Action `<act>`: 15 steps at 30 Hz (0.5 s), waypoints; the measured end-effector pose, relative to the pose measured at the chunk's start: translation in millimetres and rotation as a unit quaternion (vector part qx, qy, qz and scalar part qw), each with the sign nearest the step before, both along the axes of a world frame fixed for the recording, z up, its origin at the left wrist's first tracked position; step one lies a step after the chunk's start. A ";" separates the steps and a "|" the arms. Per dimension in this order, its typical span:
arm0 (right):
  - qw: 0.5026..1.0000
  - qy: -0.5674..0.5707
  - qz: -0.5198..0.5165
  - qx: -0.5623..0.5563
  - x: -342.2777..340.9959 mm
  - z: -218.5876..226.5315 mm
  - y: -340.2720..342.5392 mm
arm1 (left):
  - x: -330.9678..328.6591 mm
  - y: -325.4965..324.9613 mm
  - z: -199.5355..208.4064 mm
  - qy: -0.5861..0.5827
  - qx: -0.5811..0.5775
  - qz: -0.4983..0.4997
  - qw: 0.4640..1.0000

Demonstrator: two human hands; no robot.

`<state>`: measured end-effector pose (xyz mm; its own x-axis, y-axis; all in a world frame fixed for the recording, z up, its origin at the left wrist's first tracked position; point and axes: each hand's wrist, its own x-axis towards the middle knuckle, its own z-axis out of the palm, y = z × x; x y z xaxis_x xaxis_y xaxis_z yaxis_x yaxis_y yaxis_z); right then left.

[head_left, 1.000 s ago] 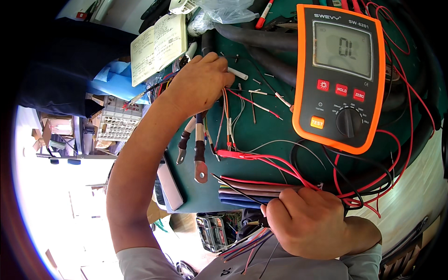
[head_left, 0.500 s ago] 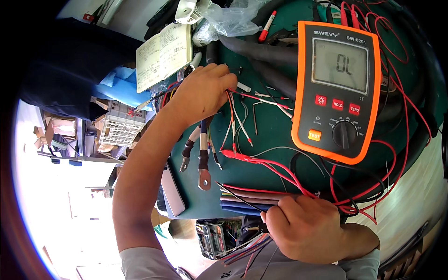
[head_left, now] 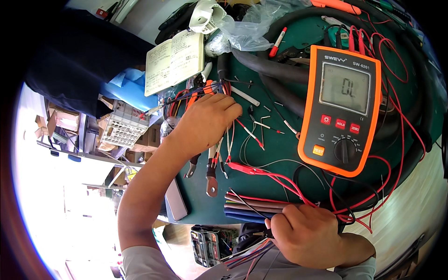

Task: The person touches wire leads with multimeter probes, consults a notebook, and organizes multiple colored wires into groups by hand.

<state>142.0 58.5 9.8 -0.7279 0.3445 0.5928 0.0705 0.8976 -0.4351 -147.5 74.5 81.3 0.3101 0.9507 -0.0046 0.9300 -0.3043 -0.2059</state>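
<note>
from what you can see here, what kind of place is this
Probably an electrical workbench in a workshop: an orange insulation tester with red test leads, cut wire pieces on a green mat, and a bundle of multicoloured wires.

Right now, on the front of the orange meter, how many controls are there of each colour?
Red buttons: 3
Orange button: 1
Black dial: 1
Total: 5 controls on the meter
</note>
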 end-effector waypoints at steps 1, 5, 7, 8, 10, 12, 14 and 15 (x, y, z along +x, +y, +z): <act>1.000 -0.015 0.012 -0.006 1.3 2.8 0.5 | 0.3 -1.2 1.4 -0.002 -0.001 -0.003 1.000; 0.997 -0.060 0.037 -0.013 5.1 13.3 4.4 | 5.1 -0.9 6.3 -0.017 -0.018 -0.015 1.000; 0.997 -0.062 0.038 -0.012 4.6 14.3 5.0 | 5.3 -1.0 6.7 -0.029 -0.025 -0.021 0.999; 0.997 -0.061 0.039 -0.011 4.6 13.6 4.6 | 3.3 -2.0 5.5 -0.039 -0.021 -0.024 0.999; 0.997 -0.058 0.041 -0.011 4.3 14.0 4.5 | -0.9 -4.3 5.2 -0.065 -0.030 -0.020 0.997; 0.998 -0.050 0.042 -0.016 3.6 14.6 4.8 | -2.5 -6.0 4.7 -0.096 -0.034 -0.004 0.995; 0.998 -0.055 0.035 -0.014 3.5 13.7 3.7 | -2.6 -7.4 2.1 -0.127 -0.019 -0.006 0.992; 0.998 -0.056 0.032 -0.013 3.5 13.2 3.0 | -2.9 -7.9 0.5 -0.129 -0.017 -0.011 0.991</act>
